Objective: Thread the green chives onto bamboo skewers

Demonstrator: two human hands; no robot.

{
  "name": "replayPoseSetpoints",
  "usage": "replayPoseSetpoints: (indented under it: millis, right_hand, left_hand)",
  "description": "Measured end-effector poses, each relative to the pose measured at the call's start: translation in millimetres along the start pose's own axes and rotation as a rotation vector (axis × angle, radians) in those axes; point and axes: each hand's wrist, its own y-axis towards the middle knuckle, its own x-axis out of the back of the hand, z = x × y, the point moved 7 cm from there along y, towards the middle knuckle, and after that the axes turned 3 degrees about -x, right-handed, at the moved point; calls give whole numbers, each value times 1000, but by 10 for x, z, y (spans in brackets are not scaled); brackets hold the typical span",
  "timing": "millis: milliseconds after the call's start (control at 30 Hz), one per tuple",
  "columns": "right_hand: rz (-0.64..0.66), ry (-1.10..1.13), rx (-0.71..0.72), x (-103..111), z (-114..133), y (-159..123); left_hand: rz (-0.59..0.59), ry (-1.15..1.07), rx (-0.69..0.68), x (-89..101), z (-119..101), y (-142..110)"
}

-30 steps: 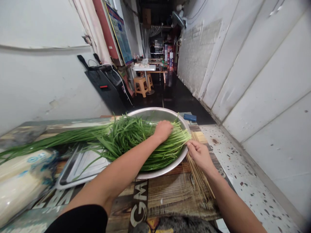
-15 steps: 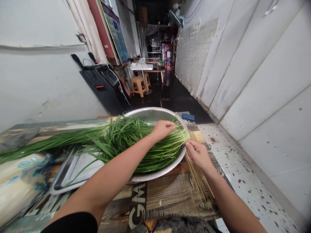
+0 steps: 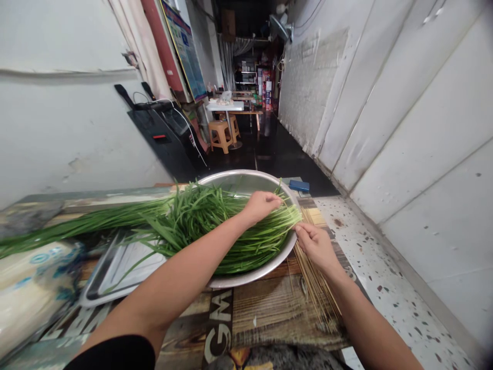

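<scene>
Greens (image 3: 254, 246) fill most of a metal basin (image 3: 250, 179), some leaves trailing over the tray (image 3: 92, 299). The left hand (image 3: 263, 203), fingers bent, is over the stems; the right hand (image 3: 316, 244) pinches beside the rim. Neither hand's hold can be told.

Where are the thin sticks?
Head view, right of centre: the sticks lie on the table just right of the bowl, partly hidden by the right hand.
</scene>
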Motion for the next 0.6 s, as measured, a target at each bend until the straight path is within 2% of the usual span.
replayPoseSetpoints:
  millis: [600]
  right_hand:
    - [-2, -2, 15, 0, 32, -9]
  left_hand:
    - [-14, -30, 2, 7, 17, 0]
